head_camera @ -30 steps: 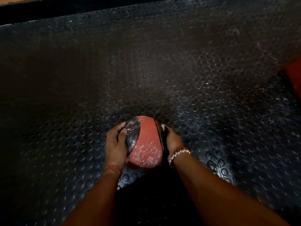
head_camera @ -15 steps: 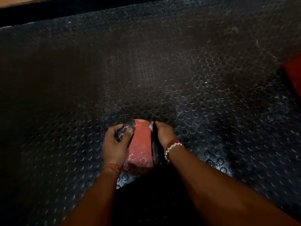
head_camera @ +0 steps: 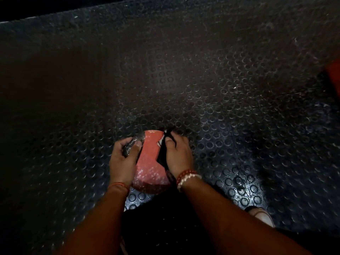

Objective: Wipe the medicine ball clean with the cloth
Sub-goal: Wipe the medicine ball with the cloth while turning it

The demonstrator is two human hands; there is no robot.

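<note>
The fingers [head_camera: 137,146] of the left hand [head_camera: 123,161] curl round the left side of the red medicine ball [head_camera: 149,162], the right hand [head_camera: 178,156] grips a dark cloth [head_camera: 162,157] against its right side, on the studded black rubber floor [head_camera: 211,89].

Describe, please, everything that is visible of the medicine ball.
The medicine ball is round and mostly salmon red, with a dull, rubbery look and a shiny dark panel on its left side. Whitish specks cover its near part. It appears to rest on the dark studded floor mat. The left hand grips its left side, with the thumb lying on the dark panel. The right hand holds a dark cloth against its right side and hides that part. Its underside is out of view.
</note>
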